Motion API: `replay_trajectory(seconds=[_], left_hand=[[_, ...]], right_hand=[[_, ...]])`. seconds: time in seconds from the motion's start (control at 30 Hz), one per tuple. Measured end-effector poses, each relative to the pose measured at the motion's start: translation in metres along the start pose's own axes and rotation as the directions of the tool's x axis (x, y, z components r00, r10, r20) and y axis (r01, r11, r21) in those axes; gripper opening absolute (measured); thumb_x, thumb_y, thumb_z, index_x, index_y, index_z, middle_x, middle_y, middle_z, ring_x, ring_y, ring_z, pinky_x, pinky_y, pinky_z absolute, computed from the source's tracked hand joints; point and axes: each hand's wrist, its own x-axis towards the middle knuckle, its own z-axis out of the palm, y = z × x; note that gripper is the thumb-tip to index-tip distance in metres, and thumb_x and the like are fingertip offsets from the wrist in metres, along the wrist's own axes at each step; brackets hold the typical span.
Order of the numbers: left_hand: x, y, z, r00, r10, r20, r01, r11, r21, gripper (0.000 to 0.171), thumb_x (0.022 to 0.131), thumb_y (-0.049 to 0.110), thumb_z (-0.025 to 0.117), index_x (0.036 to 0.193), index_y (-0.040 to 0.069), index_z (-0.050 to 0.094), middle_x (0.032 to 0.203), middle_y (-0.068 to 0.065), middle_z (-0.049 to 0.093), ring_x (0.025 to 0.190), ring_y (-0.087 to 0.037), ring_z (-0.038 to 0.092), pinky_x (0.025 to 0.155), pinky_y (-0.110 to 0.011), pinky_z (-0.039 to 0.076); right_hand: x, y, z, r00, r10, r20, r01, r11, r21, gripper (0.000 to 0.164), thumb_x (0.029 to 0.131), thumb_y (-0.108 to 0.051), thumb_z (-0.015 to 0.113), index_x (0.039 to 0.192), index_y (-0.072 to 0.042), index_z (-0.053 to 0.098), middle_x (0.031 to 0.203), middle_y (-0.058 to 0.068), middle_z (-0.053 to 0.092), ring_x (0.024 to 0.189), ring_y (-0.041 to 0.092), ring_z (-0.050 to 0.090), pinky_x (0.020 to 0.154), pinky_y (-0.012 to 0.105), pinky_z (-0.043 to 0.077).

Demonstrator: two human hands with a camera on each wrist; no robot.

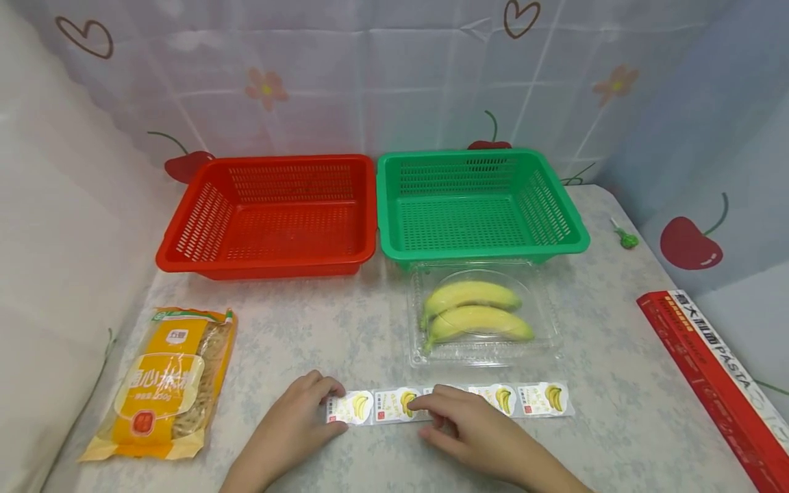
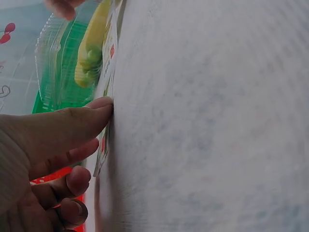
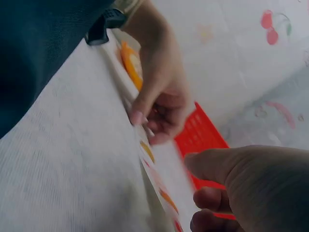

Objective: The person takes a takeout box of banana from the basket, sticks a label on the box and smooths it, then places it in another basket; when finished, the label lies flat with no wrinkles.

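A strip of banana-print stickers (image 1: 542, 400) lies flat across the table's front. My left hand (image 1: 298, 419) pinches its left end between thumb and fingers; the left wrist view shows the thumb (image 2: 87, 116) against the strip's edge. Over the strip's middle hovers my right hand (image 1: 471, 428), fingers loosely bent and hiding part of one sticker. From the right wrist, that hand (image 3: 241, 179) appears apart from the strip. Behind the strip, a clear plastic clamshell box (image 1: 548, 346) contains two yellow bananas (image 1: 477, 323).
A red basket (image 1: 265, 267) and a green basket (image 1: 481, 255) stand side by side at the back. An orange food bag (image 1: 157, 383) lies at left. At right are a long red pasta box (image 1: 709, 376) and a small green item (image 1: 627, 239).
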Motion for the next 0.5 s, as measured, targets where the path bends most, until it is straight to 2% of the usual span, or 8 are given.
replay_trajectory(seconds=[0.3,0.5], left_hand=[[0.0,-0.006,0.0,0.999,0.034,-0.007,-0.035,0.996,-0.079,0.033,0.073,0.023,0.088,0.099,0.023,0.067,0.089,0.014,0.053,0.083,-0.005,0.047,0.072,-0.023,0.045],[-0.001,-0.007,-0.001,0.999,0.034,0.006,-0.033,0.995,-0.09,0.03,0.075,0.023,0.087,0.098,0.023,0.067,0.091,0.015,0.055,0.087,-0.004,0.05,0.077,-0.024,0.049]], right_hand=[[0.055,-0.009,0.034,0.993,0.086,0.08,-0.084,0.996,-0.038,0.035,0.095,-0.028,0.067,0.129,-0.018,0.062,0.084,-0.012,0.05,0.065,-0.003,0.038,0.061,0.014,0.04],[0.068,-0.005,0.045,0.986,0.128,0.102,-0.121,0.99,-0.067,0.04,0.089,-0.033,0.074,0.125,-0.018,0.064,0.084,-0.011,0.052,0.071,-0.001,0.043,0.065,0.016,0.041]])
